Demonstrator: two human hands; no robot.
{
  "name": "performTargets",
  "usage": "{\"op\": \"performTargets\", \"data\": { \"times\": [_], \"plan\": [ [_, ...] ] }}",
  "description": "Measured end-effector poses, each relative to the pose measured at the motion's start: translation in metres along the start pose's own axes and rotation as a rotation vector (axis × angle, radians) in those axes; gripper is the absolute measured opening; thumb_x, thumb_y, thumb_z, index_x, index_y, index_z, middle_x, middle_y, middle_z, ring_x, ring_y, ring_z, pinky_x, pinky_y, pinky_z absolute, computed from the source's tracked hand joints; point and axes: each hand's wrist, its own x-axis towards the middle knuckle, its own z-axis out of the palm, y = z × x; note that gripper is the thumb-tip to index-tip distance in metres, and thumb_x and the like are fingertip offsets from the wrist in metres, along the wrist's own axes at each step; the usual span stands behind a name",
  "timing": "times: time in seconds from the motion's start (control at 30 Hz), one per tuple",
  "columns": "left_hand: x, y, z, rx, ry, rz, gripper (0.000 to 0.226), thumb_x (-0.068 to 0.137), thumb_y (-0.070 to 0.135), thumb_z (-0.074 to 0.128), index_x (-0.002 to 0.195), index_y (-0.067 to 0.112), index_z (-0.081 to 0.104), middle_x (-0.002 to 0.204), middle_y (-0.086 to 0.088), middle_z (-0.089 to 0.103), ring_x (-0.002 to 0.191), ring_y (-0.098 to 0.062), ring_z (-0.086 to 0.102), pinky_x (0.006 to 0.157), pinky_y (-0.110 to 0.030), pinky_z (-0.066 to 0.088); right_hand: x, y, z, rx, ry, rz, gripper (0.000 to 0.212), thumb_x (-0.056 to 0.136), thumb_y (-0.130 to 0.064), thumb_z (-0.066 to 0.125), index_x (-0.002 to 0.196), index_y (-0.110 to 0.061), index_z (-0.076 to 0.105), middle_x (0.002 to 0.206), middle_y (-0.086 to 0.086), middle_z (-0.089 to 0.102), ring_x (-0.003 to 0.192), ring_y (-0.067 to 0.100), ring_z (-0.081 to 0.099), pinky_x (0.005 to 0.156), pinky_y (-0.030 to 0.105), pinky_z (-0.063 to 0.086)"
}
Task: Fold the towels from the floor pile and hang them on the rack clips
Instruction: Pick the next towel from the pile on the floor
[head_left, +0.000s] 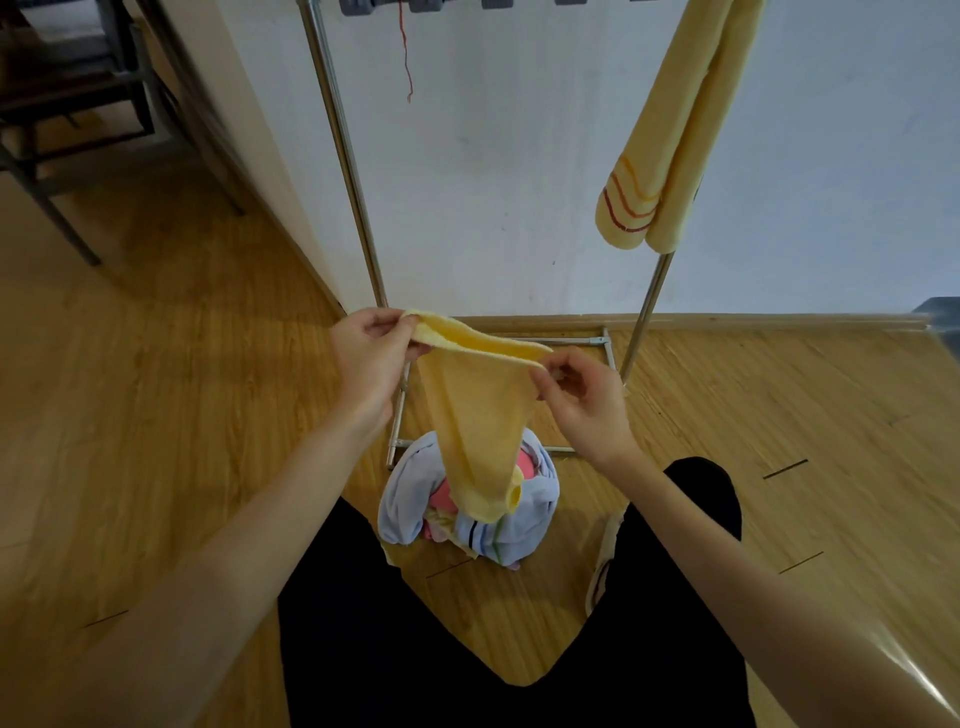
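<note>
A pale yellow towel hangs folded lengthwise between my hands, above the floor pile. My left hand pinches its top left corner. My right hand pinches the top right corner. The towel's lower end dangles just over the pile of light blue, pink and striped towels on the wooden floor. Another yellow towel with red wavy stripes hangs from the top right of the metal rack. Grey clips show along the rack's top bar at the frame's upper edge.
The rack's base frame lies on the floor against a white wall. A red thread dangles from a clip. My black-trousered legs flank the pile, and a slipper sits on the right. Dark chair legs stand far left.
</note>
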Motion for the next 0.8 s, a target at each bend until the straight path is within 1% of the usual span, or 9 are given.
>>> {"op": "performTargets", "data": {
  "times": [0.07,0.1,0.2,0.27,0.33,0.4,0.5,0.63,0.8],
  "plan": [
    [0.003,-0.014,-0.008,0.127,0.001,-0.016,0.008,0.086,0.000,0.064,0.094,-0.001,0.065,0.081,-0.009,0.069,0.068,-0.015,0.072,0.061,-0.026,0.059,0.008,-0.005,-0.008,-0.075,-0.078,-0.071,0.008,0.090,-0.008,0.061,0.084,-0.003,0.061,0.072,0.009,0.062,0.064,0.017,0.057,0.059,0.017,0.046],
    [0.006,-0.023,-0.012,0.246,-0.008,0.001,0.007,0.084,0.001,0.066,0.091,0.003,0.065,0.078,-0.007,0.069,0.064,-0.015,0.071,0.062,-0.029,0.060,0.012,-0.006,-0.011,-0.122,-0.124,-0.100,0.008,0.089,-0.008,0.061,0.084,-0.003,0.060,0.071,0.008,0.061,0.063,0.015,0.055,0.059,0.017,0.045],
    [0.014,-0.039,-0.022,0.678,-0.075,0.131,0.013,0.077,0.011,0.073,0.087,0.014,0.065,0.078,0.003,0.065,0.073,-0.013,0.066,0.064,-0.026,0.056,0.023,-0.007,-0.016,-0.272,-0.262,-0.177,0.009,0.088,-0.009,0.062,0.083,-0.003,0.059,0.072,0.005,0.060,0.064,0.020,0.056,0.061,0.035,0.050],
    [0.016,-0.035,-0.023,0.777,-0.123,0.220,0.015,0.077,0.012,0.073,0.089,0.018,0.067,0.082,0.008,0.063,0.080,-0.008,0.062,0.068,-0.019,0.051,0.026,-0.008,-0.018,-0.327,-0.306,-0.200,0.009,0.088,-0.010,0.061,0.083,-0.004,0.057,0.072,0.006,0.060,0.066,0.025,0.057,0.062,0.044,0.051],
    [0.014,-0.022,-0.020,0.774,-0.145,0.298,0.016,0.078,0.010,0.070,0.087,0.022,0.066,0.080,0.012,0.062,0.078,-0.003,0.060,0.068,-0.016,0.050,0.028,-0.011,-0.025,-0.350,-0.281,-0.215,0.007,0.089,-0.011,0.060,0.085,-0.006,0.057,0.071,0.004,0.060,0.065,0.024,0.058,0.062,0.044,0.051],
    [0.011,0.000,-0.019,0.733,-0.142,0.360,0.015,0.078,0.011,0.069,0.082,0.025,0.067,0.075,0.015,0.062,0.073,-0.001,0.059,0.064,-0.016,0.050,0.031,-0.017,-0.036,-0.359,-0.217,-0.235,0.005,0.089,-0.011,0.061,0.087,-0.007,0.059,0.071,-0.002,0.058,0.065,0.014,0.057,0.062,0.033,0.051],
    [0.003,0.035,-0.017,0.702,-0.118,0.475,0.010,0.079,0.015,0.068,0.081,0.025,0.070,0.072,0.018,0.061,0.071,0.001,0.059,0.062,-0.015,0.048,0.035,-0.032,-0.052,-0.344,-0.146,-0.255,0.005,0.089,-0.008,0.062,0.088,-0.011,0.057,0.070,-0.012,0.055,0.067,0.009,0.056,0.059,0.014,0.044],
    [-0.007,0.075,-0.009,0.673,-0.092,0.616,0.016,0.082,0.011,0.065,0.080,0.025,0.071,0.069,0.023,0.058,0.071,0.003,0.058,0.063,-0.012,0.044,0.042,-0.054,-0.066,-0.239,-0.057,-0.281,0.010,0.085,-0.002,0.065,0.084,-0.009,0.058,0.073,-0.008,0.061,0.067,0.012,0.060,0.064,0.015,0.050],
    [-0.010,0.112,-0.001,0.616,-0.072,0.702,0.031,0.081,0.007,0.061,0.072,0.036,0.066,0.070,0.025,0.059,0.074,0.004,0.059,0.069,-0.023,0.054,0.059,-0.084,-0.082,-0.076,0.043,-0.307,0.014,0.082,0.002,0.067,0.083,-0.009,0.058,0.069,-0.009,0.063,0.062,0.009,0.060,0.061,0.013,0.047]
  ]
}}
